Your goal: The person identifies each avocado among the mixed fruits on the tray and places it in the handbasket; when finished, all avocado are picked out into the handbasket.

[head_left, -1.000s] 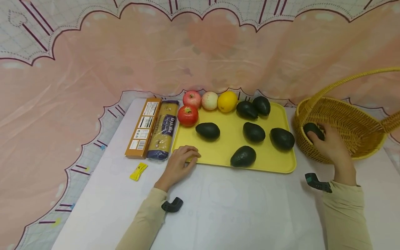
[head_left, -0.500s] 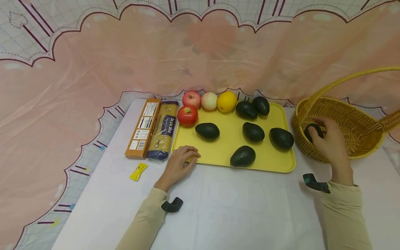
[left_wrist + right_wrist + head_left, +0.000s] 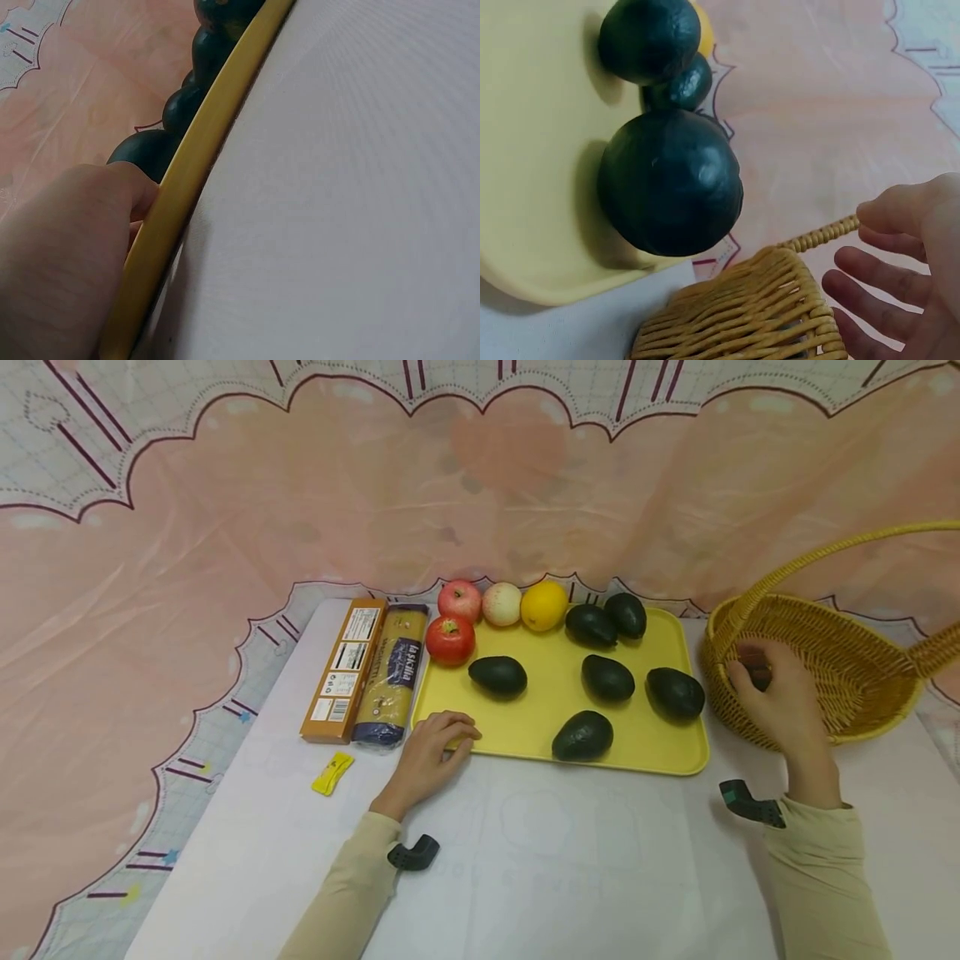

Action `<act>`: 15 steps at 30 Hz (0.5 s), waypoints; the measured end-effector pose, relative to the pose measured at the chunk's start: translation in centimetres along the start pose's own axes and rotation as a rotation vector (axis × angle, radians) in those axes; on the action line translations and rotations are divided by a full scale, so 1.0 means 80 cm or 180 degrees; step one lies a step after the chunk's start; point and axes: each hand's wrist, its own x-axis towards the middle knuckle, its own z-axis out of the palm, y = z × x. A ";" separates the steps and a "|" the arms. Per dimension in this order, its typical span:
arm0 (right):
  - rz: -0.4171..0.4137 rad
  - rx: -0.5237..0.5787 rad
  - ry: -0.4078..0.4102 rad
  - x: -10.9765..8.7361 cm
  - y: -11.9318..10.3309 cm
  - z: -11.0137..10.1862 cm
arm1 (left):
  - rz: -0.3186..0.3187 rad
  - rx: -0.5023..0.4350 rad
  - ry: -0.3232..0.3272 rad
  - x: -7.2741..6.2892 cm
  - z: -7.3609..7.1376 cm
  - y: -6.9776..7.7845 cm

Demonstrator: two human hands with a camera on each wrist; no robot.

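Observation:
In the head view my right hand (image 3: 780, 697) is inside the near left part of the wicker basket (image 3: 862, 693). A dark avocado (image 3: 760, 677) in the basket shows between its thumb and fingers, mostly hidden by the hand. The right wrist view has that hand's fingers (image 3: 877, 300) spread loosely apart from the thumb, with nothing between them. My left hand (image 3: 431, 756) rests with relaxed fingers over the near left edge of the yellow tray (image 3: 525, 727). Several dark green avocados (image 3: 583, 736) lie on this tray, one (image 3: 676, 694) close to its right edge.
Two apples (image 3: 460, 601), a tomato (image 3: 450, 640) and a yellow round fruit (image 3: 543, 606) sit along the tray's back left. Beside it lie a spaghetti pack (image 3: 392, 677), an orange box (image 3: 345, 672) and a small yellow packet (image 3: 332, 773). The basket handle (image 3: 825, 560) arches overhead.
My right hand has moved slightly left inside the basket and now covers more of the avocado there. The left hand and the items on the tray have stayed put.

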 end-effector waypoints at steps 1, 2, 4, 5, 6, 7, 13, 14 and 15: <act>0.0000 -0.0005 -0.0002 -0.001 -0.001 0.000 | -0.0021 -0.0008 -0.0026 0.000 0.000 0.000; 0.0005 -0.0016 -0.0008 -0.001 -0.002 0.000 | -0.0038 -0.0014 -0.0048 0.000 0.000 0.000; -0.0007 -0.0040 -0.0015 -0.002 -0.004 0.001 | -0.0052 -0.0009 -0.0072 0.000 0.000 0.000; -0.0026 -0.0055 -0.0034 -0.002 -0.005 0.002 | -0.0058 -0.0005 -0.0080 0.000 0.000 0.001; -0.0066 -0.0050 -0.0048 -0.002 -0.006 0.003 | -0.0054 -0.0008 -0.0080 0.000 0.000 0.001; -0.0120 -0.0042 -0.0064 -0.003 -0.008 0.004 | -0.0040 -0.0004 -0.0068 0.000 0.000 0.001; -0.0418 -0.0003 -0.0226 -0.002 -0.014 0.019 | 0.0002 0.0002 -0.0016 -0.001 -0.001 0.002; -0.0453 -0.0009 -0.0253 -0.002 -0.015 0.021 | -0.0006 0.0001 -0.0019 -0.001 -0.001 0.002; -0.0505 -0.0016 -0.0274 -0.002 -0.016 0.023 | -0.0013 0.0003 -0.0020 -0.001 -0.001 0.002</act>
